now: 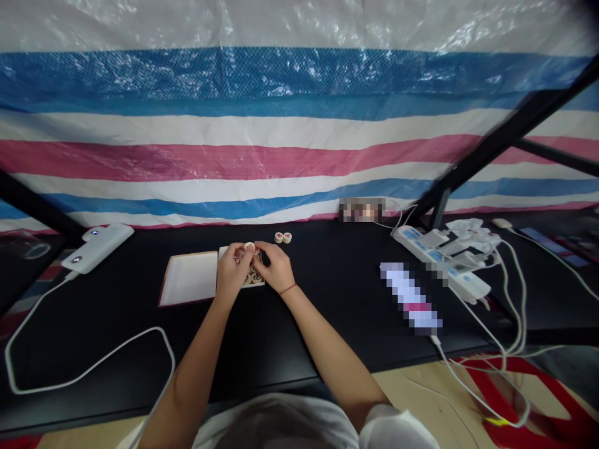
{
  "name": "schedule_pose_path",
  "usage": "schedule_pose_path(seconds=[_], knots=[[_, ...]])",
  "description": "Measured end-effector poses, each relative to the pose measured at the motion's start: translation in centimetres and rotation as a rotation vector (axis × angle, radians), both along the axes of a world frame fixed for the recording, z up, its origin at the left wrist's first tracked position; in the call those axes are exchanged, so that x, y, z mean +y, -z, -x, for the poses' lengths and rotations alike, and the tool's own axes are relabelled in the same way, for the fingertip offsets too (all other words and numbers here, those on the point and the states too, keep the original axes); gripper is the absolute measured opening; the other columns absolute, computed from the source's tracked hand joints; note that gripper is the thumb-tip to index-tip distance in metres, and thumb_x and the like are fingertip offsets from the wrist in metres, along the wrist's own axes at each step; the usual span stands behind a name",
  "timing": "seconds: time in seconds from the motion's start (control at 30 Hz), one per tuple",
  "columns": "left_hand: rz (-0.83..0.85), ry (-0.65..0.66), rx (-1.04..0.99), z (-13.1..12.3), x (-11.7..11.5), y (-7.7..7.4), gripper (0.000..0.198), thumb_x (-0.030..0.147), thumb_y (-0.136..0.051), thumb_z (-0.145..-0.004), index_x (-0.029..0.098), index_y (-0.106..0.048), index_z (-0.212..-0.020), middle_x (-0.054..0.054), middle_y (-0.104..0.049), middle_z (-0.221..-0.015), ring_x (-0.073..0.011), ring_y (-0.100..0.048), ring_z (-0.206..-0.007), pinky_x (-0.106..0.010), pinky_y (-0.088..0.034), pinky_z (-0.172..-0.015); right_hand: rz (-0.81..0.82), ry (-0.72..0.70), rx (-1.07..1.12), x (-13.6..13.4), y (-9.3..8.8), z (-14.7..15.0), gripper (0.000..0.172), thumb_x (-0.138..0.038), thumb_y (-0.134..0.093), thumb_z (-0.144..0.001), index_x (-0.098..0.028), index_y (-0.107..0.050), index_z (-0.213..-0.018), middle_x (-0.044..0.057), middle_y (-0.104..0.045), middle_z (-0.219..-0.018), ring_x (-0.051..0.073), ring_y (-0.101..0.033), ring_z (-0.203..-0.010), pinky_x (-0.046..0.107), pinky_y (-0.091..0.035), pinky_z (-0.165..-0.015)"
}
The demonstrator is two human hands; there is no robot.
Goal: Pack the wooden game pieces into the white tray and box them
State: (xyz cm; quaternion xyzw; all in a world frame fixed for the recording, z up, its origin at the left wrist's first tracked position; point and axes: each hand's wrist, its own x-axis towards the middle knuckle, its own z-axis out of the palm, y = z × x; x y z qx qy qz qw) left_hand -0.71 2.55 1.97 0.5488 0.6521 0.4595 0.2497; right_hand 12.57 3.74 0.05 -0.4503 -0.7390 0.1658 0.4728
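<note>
My left hand [231, 267] and my right hand [277, 268] meet over a small open white box [255, 285]. Round pale xiangqi pieces [255, 277] with dark characters lie in its front part. A xiangqi piece [249, 247] with red marking is raised between my fingertips, the left thumb against it and the right fingers at its other side. Both hands are closed, and their fingers hide much of the box's inside. Attached at the box's left, a lid [189, 278] lies flat with its white inner face up. Two more pieces with red characters [282, 237] stand side by side behind my right hand.
On the black table [327, 299] a blurred-out phone [412, 298] lies at right, cabled. Beyond it sits a white power strip [440, 262] with plugs and tangled cords. A white device [98, 247] with a looping cable is at left. Striped sheeting [281, 149] hangs behind.
</note>
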Motion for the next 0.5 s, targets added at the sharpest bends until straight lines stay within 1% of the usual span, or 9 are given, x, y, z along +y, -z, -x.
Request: schedule_pose_path(seconds=[0.1, 0.2, 0.27, 0.33, 0.4, 0.5], knots=[[-0.051, -0.037, -0.149, 0.3, 0.3, 0.3, 0.031, 0.049, -0.062, -0.08, 0.021, -0.063, -0.093, -0.003, -0.069, -0.086, -0.017, -0.065, -0.08, -0.028, -0.051, -0.074, -0.026, 0.09, 0.076, 0.5, 0.0, -0.9, 0.023, -0.031, -0.051, -0.088, -0.023, -0.065, -0.103, 0.007, -0.07, -0.109, 0.02, -0.064, -0.099, 0.035, -0.049, -0.092], [-0.112, -0.047, -0.274, 0.9, 0.5, 0.4, 0.034, 0.043, -0.063, -0.08, 0.021, -0.06, -0.106, -0.005, -0.07, -0.097, -0.0166, -0.067, -0.087, -0.029, -0.053, -0.079, -0.02, 0.266, 0.125, 1.3, 0.0, -2.7, 0.021, -0.032, -0.051, -0.087, -0.021, -0.065, -0.098, 0.006, -0.071, -0.097, 0.019, -0.064, -0.088, 0.034, -0.05, -0.086], [-0.121, -0.045, -0.301, 1.2, 0.7, 0.5, 0.034, 0.04, -0.063, -0.081, 0.021, -0.061, -0.109, -0.007, -0.069, -0.104, -0.0168, -0.068, -0.09, -0.029, -0.054, -0.082, 0.01, 0.392, 0.133, 1.9, 0.3, -4.1, 0.021, -0.035, -0.051, -0.086, -0.021, -0.065, -0.095, 0.006, -0.071, -0.092, 0.019, -0.063, -0.083, 0.034, -0.049, -0.082], [-0.119, -0.05, -0.299, 1.5, 0.8, 0.5, 0.031, 0.036, -0.063, -0.081, 0.02, -0.063, -0.107, -0.008, -0.069, -0.109, -0.0173, -0.068, -0.092, -0.03, -0.054, -0.083, 0.044, 0.498, 0.138, 2.5, 0.8, -5.5, 0.023, -0.037, -0.051, -0.085, -0.02, -0.065, -0.093, 0.006, -0.07, -0.089, 0.02, -0.062, -0.082, 0.034, -0.048, -0.081], [-0.119, -0.056, -0.311, 1.6, 0.9, 0.6, 0.032, 0.032, -0.064, -0.079, 0.019, -0.064, -0.109, -0.009, -0.068, -0.111, -0.0176, -0.068, -0.093, -0.03, -0.055, -0.083, 0.08, 0.563, 0.144, 3.1, 1.5, -6.5, 0.024, -0.037, -0.051, -0.083, -0.019, -0.064, -0.092, 0.006, -0.07, -0.087, 0.021, -0.062, -0.081, 0.034, -0.048, -0.08], [-0.103, -0.059, -0.335, 1.5, 1.0, 0.7, 0.036, 0.03, -0.065, -0.078, 0.02, -0.063, -0.112, -0.008, -0.069, -0.108, -0.0174, -0.068, -0.091, -0.031, -0.056, -0.082, 0.13, 0.607, 0.17, 3.8, 2.5, -7.5, 0.023, -0.037, -0.051, -0.081, -0.019, -0.064, -0.088, 0.005, -0.069, -0.083, 0.021, -0.062, -0.078, 0.034, -0.047, -0.077]])
